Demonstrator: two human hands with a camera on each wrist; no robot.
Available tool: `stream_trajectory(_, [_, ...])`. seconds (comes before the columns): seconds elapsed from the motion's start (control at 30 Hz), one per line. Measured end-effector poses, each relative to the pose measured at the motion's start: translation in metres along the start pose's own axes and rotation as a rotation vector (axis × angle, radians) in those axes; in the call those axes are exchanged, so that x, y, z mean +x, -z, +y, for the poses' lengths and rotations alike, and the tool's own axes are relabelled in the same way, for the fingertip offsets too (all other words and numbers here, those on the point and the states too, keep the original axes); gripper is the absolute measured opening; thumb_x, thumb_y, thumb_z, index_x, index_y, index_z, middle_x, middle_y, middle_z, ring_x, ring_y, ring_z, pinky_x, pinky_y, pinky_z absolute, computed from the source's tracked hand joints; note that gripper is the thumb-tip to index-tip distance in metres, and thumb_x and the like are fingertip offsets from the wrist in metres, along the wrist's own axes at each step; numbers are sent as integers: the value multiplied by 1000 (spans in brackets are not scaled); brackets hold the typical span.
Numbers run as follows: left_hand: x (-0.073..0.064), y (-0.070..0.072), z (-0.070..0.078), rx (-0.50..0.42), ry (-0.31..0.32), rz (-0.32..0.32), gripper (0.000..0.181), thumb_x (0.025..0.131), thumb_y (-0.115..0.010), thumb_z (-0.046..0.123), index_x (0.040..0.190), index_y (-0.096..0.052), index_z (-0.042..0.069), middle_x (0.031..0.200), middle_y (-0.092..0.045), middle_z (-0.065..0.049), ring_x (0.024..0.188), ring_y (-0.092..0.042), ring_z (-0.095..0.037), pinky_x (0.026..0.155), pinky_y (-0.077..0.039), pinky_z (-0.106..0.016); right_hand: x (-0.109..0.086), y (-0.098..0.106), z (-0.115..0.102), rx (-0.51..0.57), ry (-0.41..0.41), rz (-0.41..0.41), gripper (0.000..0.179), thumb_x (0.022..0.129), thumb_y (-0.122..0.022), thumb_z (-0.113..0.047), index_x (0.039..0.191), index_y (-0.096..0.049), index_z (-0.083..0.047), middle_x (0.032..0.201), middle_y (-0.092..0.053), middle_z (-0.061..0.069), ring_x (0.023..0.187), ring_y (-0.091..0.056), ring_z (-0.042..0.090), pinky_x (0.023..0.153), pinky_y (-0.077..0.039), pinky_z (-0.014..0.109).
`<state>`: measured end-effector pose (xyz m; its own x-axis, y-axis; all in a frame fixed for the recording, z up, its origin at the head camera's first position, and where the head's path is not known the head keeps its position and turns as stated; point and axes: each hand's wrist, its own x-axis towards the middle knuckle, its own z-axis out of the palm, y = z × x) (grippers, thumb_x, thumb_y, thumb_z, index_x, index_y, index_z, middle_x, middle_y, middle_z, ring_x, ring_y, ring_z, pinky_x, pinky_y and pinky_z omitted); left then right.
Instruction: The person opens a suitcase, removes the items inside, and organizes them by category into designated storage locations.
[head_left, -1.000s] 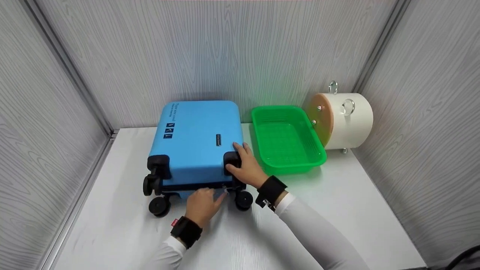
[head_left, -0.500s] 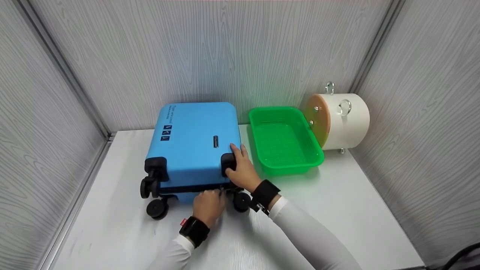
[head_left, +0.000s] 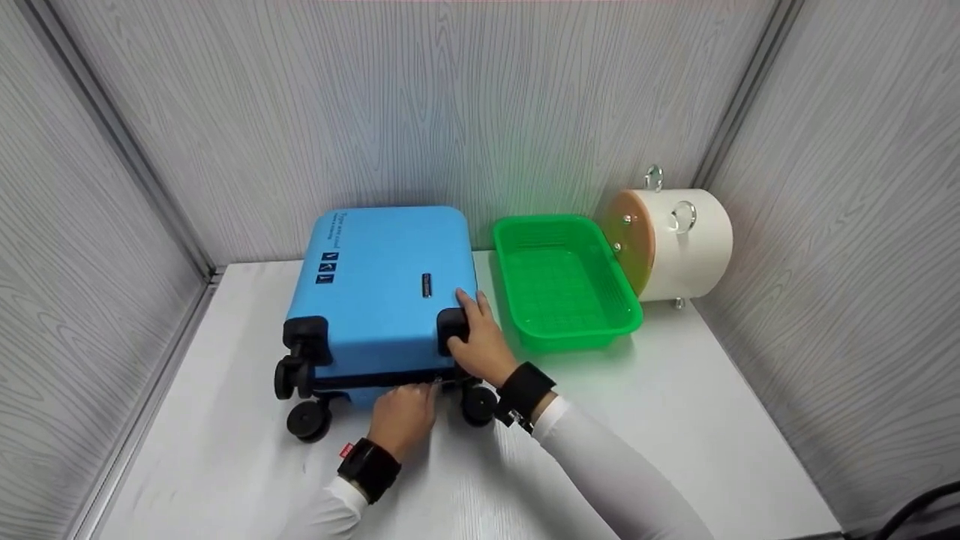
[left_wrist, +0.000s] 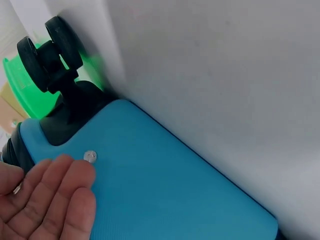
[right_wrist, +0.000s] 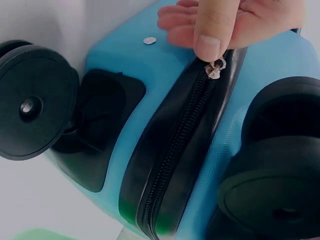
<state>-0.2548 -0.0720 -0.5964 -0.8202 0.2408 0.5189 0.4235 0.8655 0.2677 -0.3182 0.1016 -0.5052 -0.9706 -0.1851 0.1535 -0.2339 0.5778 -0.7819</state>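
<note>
A blue hard-shell suitcase (head_left: 382, 300) lies flat, its black wheels toward me. At the front seam, my left hand (head_left: 405, 420) pinches the metal zipper slider (right_wrist: 215, 69) between thumb and curled fingers, near the right wheels. The black zipper (right_wrist: 175, 145) runs from the slider around the corner in the right wrist view. My left palm and curled fingers (left_wrist: 50, 200) show in the left wrist view, in front of the blue shell. My right hand (head_left: 484, 341) rests with spread fingers on the suitcase's front right black corner guard (head_left: 451, 330).
A green plastic basket (head_left: 581, 341) stands right of the suitcase. Beyond it, a white cylindrical container (head_left: 694, 247) with an orange end and clear ring handles lies on its side. Grey wood-grain walls (head_left: 420, 105) enclose the white table (head_left: 600, 420) at the back and sides.
My left thumb, earlier stretched out toward the slider, has closed in with the fingers on it. The right hand stays on the corner. The head view has shifted slightly.
</note>
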Motion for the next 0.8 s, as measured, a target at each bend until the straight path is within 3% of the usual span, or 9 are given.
stream_trajectory(0.27, [-9, 14, -15, 23, 1, 4, 41, 103, -72, 13, 64, -58, 11, 58, -59, -7, 50, -60, -24, 45, -48, -41, -1, 1, 0, 15, 0, -2, 85, 94, -63, -12, 173, -30, -18, 180, -13, 26, 154, -43, 50, 117, -46, 58])
stream_trajectory(0.47, [-23, 28, -38, 37, 27, 29, 49, 101, -72, 11, 59, -49, 13, 52, -46, -4, 46, -53, -22, 44, -43, -41, -1, 0, 1, 7, 8, -11, 85, 94, -60, -11, 173, -29, -17, 180, -13, 26, 153, -45, 49, 108, -48, 53])
stream_trajectory(0.67, [-35, 45, -65, 34, 99, 27, 33, 102, -72, 11, 70, -69, 5, 60, -63, -11, 51, -64, -31, 45, -47, -47, -1, 1, 1, 1, -2, -8, 86, 94, -61, -12, 173, -29, -18, 180, -13, 26, 152, -46, 50, 110, -49, 54])
stream_trajectory(0.8, [-43, 55, -81, 41, 111, 56, 30, 101, -73, 8, 71, -69, 3, 60, -64, -14, 52, -64, -34, 46, -47, -48, -1, 0, 1, 7, -3, -10, 86, 94, -62, -12, 173, -29, -18, 180, -13, 26, 152, -46, 49, 111, -48, 55])
